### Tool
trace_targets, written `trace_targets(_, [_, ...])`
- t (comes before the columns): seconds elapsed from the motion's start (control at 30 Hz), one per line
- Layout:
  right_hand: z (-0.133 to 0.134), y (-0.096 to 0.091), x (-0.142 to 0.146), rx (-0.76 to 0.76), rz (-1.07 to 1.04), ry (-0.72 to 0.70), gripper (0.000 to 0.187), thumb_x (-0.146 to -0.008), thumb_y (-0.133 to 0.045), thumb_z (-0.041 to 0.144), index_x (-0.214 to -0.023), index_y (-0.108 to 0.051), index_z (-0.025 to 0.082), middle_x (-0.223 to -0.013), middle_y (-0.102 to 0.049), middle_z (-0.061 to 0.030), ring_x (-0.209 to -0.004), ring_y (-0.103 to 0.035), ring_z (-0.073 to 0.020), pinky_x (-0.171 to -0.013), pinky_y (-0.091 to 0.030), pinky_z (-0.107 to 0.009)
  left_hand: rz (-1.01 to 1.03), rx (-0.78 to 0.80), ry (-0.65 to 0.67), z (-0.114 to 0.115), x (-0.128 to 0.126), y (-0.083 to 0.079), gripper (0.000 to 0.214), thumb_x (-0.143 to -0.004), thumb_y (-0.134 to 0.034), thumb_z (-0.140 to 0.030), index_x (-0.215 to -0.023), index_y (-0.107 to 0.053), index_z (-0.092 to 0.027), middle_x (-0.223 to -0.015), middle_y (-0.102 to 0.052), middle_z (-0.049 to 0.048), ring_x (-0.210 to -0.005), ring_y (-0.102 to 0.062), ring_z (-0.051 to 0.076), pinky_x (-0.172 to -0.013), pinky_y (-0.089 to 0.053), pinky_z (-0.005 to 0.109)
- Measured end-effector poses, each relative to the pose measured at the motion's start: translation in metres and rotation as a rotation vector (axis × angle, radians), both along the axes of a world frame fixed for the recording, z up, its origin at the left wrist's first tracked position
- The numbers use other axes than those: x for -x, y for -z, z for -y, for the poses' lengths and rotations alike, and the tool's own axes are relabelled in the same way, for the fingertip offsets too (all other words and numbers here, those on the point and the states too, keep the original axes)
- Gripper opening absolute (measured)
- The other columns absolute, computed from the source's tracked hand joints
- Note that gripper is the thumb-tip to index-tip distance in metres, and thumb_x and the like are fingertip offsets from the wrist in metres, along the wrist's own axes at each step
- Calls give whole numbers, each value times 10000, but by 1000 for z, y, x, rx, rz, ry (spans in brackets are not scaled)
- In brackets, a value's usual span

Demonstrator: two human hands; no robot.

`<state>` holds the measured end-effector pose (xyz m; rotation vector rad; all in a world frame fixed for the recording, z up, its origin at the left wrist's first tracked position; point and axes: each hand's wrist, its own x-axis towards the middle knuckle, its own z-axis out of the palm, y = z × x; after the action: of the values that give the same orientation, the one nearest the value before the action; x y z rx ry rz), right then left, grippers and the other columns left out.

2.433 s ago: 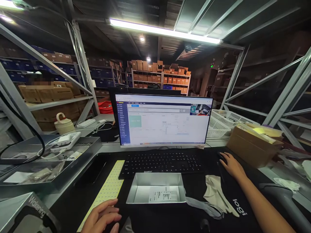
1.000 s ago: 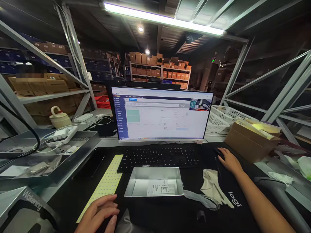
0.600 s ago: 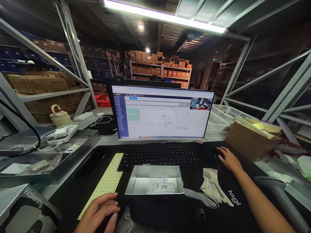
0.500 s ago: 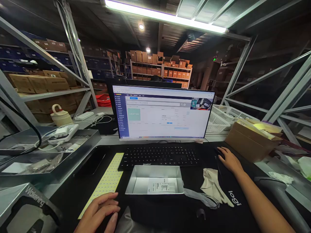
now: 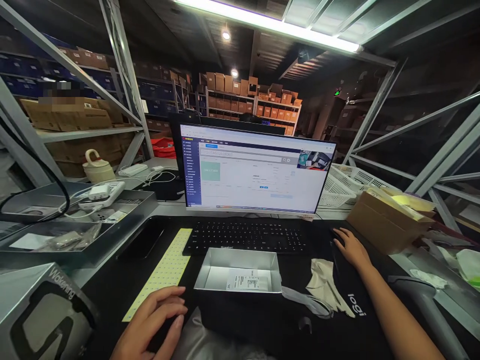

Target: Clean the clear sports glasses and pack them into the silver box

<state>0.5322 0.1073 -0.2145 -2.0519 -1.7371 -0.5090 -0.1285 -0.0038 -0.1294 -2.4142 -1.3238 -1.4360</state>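
My left hand (image 5: pixel 157 320) hovers at the lower left, its fingers apart and slightly bent, with nothing in them. Beside it lies a yellow sticker sheet (image 5: pixel 165 272). An open silver box (image 5: pixel 238 257) stands on the black desk mat, with a white printed label card (image 5: pixel 247 280) inside. My right hand (image 5: pixel 352 248) rests palm down over a dark computer mouse (image 5: pixel 333 244), mostly hidden under it. Behind the box are a black keyboard (image 5: pixel 247 237) and a lit monitor (image 5: pixel 255 175) with a software page and a small pop-up.
A beige cloth (image 5: pixel 324 285) and a clear plastic strip (image 5: pixel 303 302) lie right of the box. A handheld scanner (image 5: pixel 416 295) and cardboard box (image 5: pixel 386 220) are at the right. At left stand a Wokening box (image 5: pixel 48 310), a phone (image 5: pixel 144 240) and a grey tray (image 5: pixel 123 225).
The camera view has shifted slightly, so the desk items sit a little higher and the monitor a little to the right. Both hands keep nearly the same places.
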Motion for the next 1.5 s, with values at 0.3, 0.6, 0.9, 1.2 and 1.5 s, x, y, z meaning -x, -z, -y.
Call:
trace_targets(0.3, [1,-2,2,-4,-13,21,481,-949,-424,431,-1357,-593,240,-1378,-563,-129,-1211,-607,-302,-1016,-517,-469,37,-3,15,0,-3,-7,86,-913,-592,-299,-931,-671,-270,-1096,-653,22,-980,-690,146,-858,-578,203])
trace_targets(0.6, [2,-3,4,-8,-44,42,470,-936,-460,432,-1348,-602,255,-1352,-577,-127,-1177,-623,-304,-988,-535,-471,47,1,7,1,-2,-8,102,-901,-605,-312,-914,-693,-262,-1067,-691,34,-950,-708,171,-823,-599,229])
trace_targets(0.9, [3,1,-2,7,-67,66,500,-952,-431,466,-1368,-580,234,-1375,-545,-150,-1219,-594,-321,-993,-527,-485,43,13,-1,5,-4,-11,103,-898,-607,-306,-903,-699,-260,-1061,-694,34,-957,-707,165,-835,-595,224])
trace_targets(1.2, [-1,3,-5,3,-67,15,517,-916,-459,427,-1387,-550,234,-1374,-546,-131,-1247,-580,-298,-1044,-502,-460,34,15,5,6,-2,-9,91,-890,-612,-283,-908,-698,-259,-1059,-698,32,-955,-709,160,-846,-591,215])
trace_targets(1.5, [-7,12,-12,0,-72,6,528,-933,-423,488,-1372,-569,234,-1398,-521,-154,-1260,-572,-340,-995,-529,-506,31,0,19,5,-6,-13,88,-897,-611,-264,-922,-695,-258,-1048,-699,30,-956,-709,149,-839,-584,191])
